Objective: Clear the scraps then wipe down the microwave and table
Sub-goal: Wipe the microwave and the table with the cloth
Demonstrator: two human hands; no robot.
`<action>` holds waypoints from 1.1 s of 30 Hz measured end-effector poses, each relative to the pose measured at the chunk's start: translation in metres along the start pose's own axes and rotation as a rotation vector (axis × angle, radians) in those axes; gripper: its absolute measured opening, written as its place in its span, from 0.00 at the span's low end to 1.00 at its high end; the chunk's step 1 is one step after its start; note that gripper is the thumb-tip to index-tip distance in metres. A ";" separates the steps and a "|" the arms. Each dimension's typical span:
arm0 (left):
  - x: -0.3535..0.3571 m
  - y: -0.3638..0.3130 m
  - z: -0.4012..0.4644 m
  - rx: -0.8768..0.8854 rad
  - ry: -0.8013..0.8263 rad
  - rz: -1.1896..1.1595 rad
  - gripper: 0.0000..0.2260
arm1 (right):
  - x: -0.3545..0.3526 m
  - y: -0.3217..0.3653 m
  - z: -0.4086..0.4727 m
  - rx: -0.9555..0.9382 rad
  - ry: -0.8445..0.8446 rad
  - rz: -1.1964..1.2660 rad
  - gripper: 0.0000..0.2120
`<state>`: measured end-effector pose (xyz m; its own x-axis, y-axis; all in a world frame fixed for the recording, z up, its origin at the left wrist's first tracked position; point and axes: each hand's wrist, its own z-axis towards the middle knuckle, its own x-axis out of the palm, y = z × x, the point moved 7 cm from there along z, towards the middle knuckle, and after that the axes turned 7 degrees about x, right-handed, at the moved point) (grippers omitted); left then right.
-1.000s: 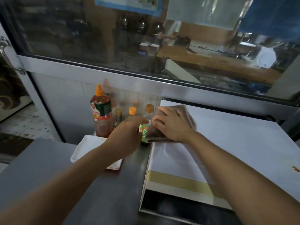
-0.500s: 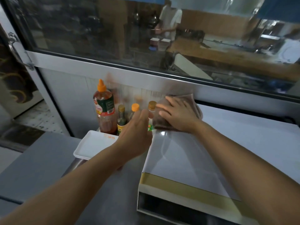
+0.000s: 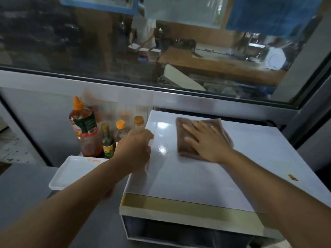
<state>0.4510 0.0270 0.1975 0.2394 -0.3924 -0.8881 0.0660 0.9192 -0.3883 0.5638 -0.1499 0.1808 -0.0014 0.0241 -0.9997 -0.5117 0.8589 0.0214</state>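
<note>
We've got open room across the glossy white microwave top (image 3: 206, 178) on the right. Left of it, clustered orange-capped sauce bottles (image 3: 107, 138) and a white plastic tray (image 3: 75, 172) block us.

- The right hand (image 3: 208, 142) has slid the cloth (image 3: 186, 140) rightward from the microwave's (image 3: 197, 176) far-left corner toward the middle of its top.
- The left hand (image 3: 133, 149) has left the bottles (image 3: 121, 129) and now rests on the microwave's left edge.
</note>
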 end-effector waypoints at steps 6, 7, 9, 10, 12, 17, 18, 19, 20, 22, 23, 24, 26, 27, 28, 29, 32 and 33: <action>0.001 0.001 0.005 -0.039 0.016 0.036 0.14 | 0.003 -0.011 0.028 0.141 0.013 0.043 0.25; 0.001 0.000 0.005 -0.040 0.027 0.054 0.14 | 0.003 -0.002 0.017 0.122 0.025 0.053 0.25; 0.000 -0.002 0.005 -0.047 0.065 0.106 0.13 | 0.005 0.021 -0.018 0.012 0.018 0.048 0.26; -0.001 -0.004 0.005 -0.055 0.080 0.142 0.12 | 0.004 0.033 -0.040 -0.069 -0.013 0.033 0.26; -0.004 -0.013 0.007 -0.065 0.076 0.206 0.11 | 0.000 0.047 -0.085 -0.192 -0.048 0.006 0.29; 0.005 -0.058 0.008 0.040 0.047 0.161 0.18 | -0.004 -0.018 -0.121 -0.070 0.005 0.047 0.26; 0.009 -0.063 0.007 0.047 0.078 0.157 0.18 | -0.004 -0.039 -0.120 0.007 0.024 0.047 0.25; 0.013 -0.067 0.005 0.044 0.111 0.164 0.18 | -0.005 -0.056 -0.118 0.087 0.038 0.044 0.25; 0.016 -0.069 0.003 0.038 0.142 0.179 0.17 | -0.006 -0.069 -0.116 0.154 0.046 0.045 0.25; 0.021 -0.071 -0.003 0.035 0.188 0.210 0.14 | -0.007 -0.078 -0.112 0.237 0.038 0.037 0.26; 0.022 -0.072 -0.006 0.035 0.192 0.223 0.10 | -0.006 -0.076 -0.110 0.266 0.040 0.033 0.26; 0.022 -0.072 -0.009 0.033 0.190 0.232 0.07 | -0.003 -0.070 -0.110 0.289 0.046 0.039 0.27; 0.021 -0.074 -0.013 0.032 0.184 0.228 0.06 | 0.000 -0.047 -0.114 0.267 0.036 0.066 0.28; 0.021 -0.075 -0.014 0.030 0.194 0.221 0.07 | 0.001 -0.033 -0.118 0.225 0.022 0.077 0.28; 0.020 -0.076 -0.014 0.026 0.207 0.215 0.07 | 0.003 -0.020 -0.123 0.180 0.015 0.085 0.28; 0.019 -0.078 -0.015 0.020 0.224 0.211 0.07 | 0.004 -0.011 -0.128 0.140 0.016 0.092 0.28; 0.018 -0.083 -0.016 0.009 0.258 0.175 0.15 | -0.001 -0.005 -0.140 0.072 0.059 0.211 0.28; 0.016 -0.084 -0.017 0.010 0.252 0.155 0.18 | -0.009 -0.010 -0.142 0.074 0.046 0.335 0.28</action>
<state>0.4328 -0.0575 0.2115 -0.0009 -0.2418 -0.9703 0.0573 0.9687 -0.2415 0.4468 -0.2309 0.1884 -0.1980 0.2895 -0.9365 -0.4124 0.8421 0.3475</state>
